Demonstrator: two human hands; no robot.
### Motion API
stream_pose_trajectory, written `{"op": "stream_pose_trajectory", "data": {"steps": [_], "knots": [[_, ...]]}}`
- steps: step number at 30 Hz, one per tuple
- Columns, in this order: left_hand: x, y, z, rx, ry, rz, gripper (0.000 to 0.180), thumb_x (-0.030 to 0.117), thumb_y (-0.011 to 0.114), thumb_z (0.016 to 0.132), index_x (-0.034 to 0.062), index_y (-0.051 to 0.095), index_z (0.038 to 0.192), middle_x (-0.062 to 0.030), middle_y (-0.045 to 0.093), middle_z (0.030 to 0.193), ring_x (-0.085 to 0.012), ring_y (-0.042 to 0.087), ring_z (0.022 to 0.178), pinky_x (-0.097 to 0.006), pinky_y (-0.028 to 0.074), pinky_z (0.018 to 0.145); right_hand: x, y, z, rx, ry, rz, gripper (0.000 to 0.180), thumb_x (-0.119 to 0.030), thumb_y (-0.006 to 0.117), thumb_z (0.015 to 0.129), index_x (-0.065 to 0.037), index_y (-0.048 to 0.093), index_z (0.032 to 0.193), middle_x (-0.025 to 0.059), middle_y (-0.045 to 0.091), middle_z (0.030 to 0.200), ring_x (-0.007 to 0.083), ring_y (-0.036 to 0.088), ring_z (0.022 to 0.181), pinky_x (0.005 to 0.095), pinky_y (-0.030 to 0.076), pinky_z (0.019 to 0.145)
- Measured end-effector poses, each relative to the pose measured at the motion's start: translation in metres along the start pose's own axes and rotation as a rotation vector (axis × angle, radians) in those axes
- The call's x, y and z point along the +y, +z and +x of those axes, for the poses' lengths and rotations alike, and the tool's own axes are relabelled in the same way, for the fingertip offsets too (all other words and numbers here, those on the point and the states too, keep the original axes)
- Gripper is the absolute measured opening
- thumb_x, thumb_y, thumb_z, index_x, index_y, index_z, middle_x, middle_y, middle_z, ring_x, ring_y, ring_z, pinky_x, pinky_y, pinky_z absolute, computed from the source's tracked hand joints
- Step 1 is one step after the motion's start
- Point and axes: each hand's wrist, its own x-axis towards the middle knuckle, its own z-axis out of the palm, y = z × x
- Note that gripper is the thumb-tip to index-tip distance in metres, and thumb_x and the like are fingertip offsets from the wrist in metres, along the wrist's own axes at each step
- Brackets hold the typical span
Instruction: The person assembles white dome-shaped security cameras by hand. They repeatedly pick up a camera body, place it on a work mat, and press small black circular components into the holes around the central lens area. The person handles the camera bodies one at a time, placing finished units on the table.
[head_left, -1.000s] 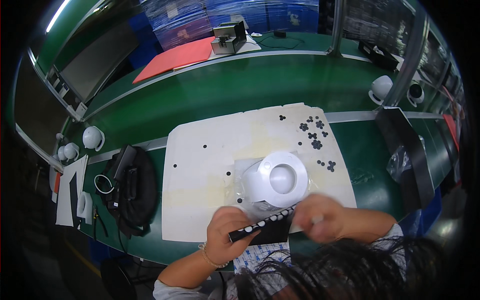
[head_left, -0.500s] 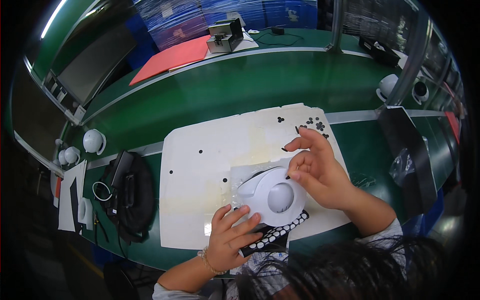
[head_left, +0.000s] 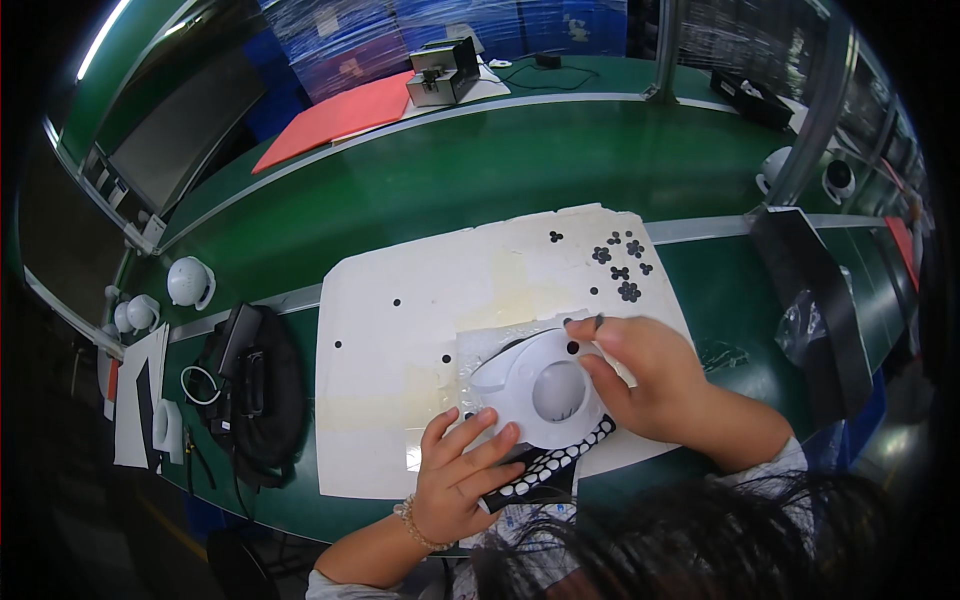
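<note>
White dome housing (head_left: 540, 385) sits on the near-right part of the white work sheet (head_left: 400, 330), on a clear plastic film (head_left: 480, 350). That housing is my landmark for everything below.

Changes over the last second:
- Right hand (head_left: 650, 375) was off the housing, low at its near-right side. It swung over the top and now rests on the housing's right flank.
- Right index fingertip (head_left: 590, 325) now presses at the far rim, right beside a small black dot (head_left: 572, 347) on the shell. Looks like a dot/plug has just gone onto the housing; can't tell if it's fully seated.
- Left hand (head_left: 465, 480) has gone from gripping the black strip with white dots (head_left: 555, 465) to lying flat, fingers spread, pressing that strip down just near-left of the housing. Not clenched and not wrapped around anything.
- Housing itself has barely shifted.

Right hand: fingers curved against the housing, steadying it rather than lifting it. Nothing pinched that I can see.

Judgement: one dot is placed; the hands are in a hold-and-press posture, so that placement is about finished.

Loose black clustered pieces (head_left: 620, 270) lie beyond the housing to the far right on the sheet. Black bag (head_left: 255, 400) is well left of it, off the sheet.
</note>
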Motion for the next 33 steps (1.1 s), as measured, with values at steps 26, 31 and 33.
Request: {"op": "stream_pose_trajectory", "data": {"steps": [26,31,33], "knots": [[0.002,-0.002,0.0,-0.016,-0.009,-0.01,0.033,0.007,0.055,0.059,0.012,0.06,0.091,-0.0041,0.053,0.121,-0.0247,0.043,0.117,-0.045,0.025,0.096,-0.015,0.016,0.008,-0.064,-0.035,-0.049,0.031,-0.008,0.061,0.073,-0.008,0.053,0.103,0.0066,0.059,0.099,0.0227,0.051,0.105,0.0415,0.025,0.093],[0.001,-0.001,-0.002,-0.025,0.01,0.026,0.033,0.004,0.056,0.057,0.0121,0.06,0.088,-0.0038,0.052,0.121,-0.0241,0.042,0.118,-0.046,0.024,0.096,-0.026,0.001,-0.005,-0.192,0.163,0.075,0.023,-0.011,0.064,0.072,-0.011,0.058,0.093,0.013,0.045,0.123,0.0328,0.031,0.123,0.0452,0.02,0.097],[0.0,0.0,-0.001,-0.026,0.019,0.037,0.032,0.003,0.056,0.057,0.0122,0.061,0.087,-0.0038,0.052,0.121,-0.0238,0.041,0.119,-0.046,0.024,0.096,-0.023,0.003,-0.017,-0.19,0.196,0.231,0.018,-0.011,0.065,0.072,-0.009,0.059,0.089,0.0165,0.034,0.134,0.0401,0.021,0.127,0.0469,0.018,0.1]]}}
